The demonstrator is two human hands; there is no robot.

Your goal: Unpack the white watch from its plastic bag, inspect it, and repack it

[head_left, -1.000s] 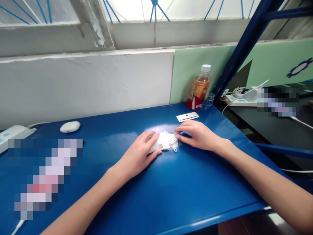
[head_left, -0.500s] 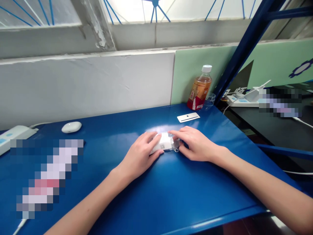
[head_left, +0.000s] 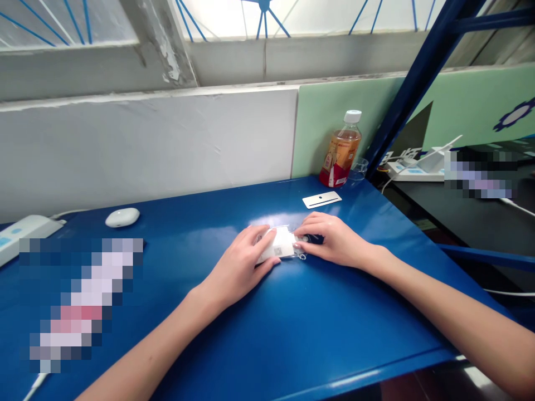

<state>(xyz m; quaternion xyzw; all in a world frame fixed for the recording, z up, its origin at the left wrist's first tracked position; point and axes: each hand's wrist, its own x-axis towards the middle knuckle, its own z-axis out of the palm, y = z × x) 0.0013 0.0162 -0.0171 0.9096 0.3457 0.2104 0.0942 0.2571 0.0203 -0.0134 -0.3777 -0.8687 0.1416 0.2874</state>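
Note:
A small white packet (head_left: 282,245) in clear plastic lies on the blue table (head_left: 292,334) near its middle. My left hand (head_left: 238,267) rests on the packet's left end, fingers curled over it and thumb against its near edge. My right hand (head_left: 332,239) meets the packet from the right, its fingertips pinched on the plastic at that end. Both hands lie low on the table top. The part of the packet under my left fingers is hidden.
A white card (head_left: 321,199) lies behind my right hand. A bottle of orange drink (head_left: 340,150) stands at the back by the green panel. A white mouse (head_left: 122,217) and a white power strip (head_left: 20,234) sit at the left. A blue frame post (head_left: 412,83) rises at right.
My right hand drew in from the packet's far right side and closed its fingertips on the right end. The plastic now looks folded tighter around the white packet. My left hand stayed put.

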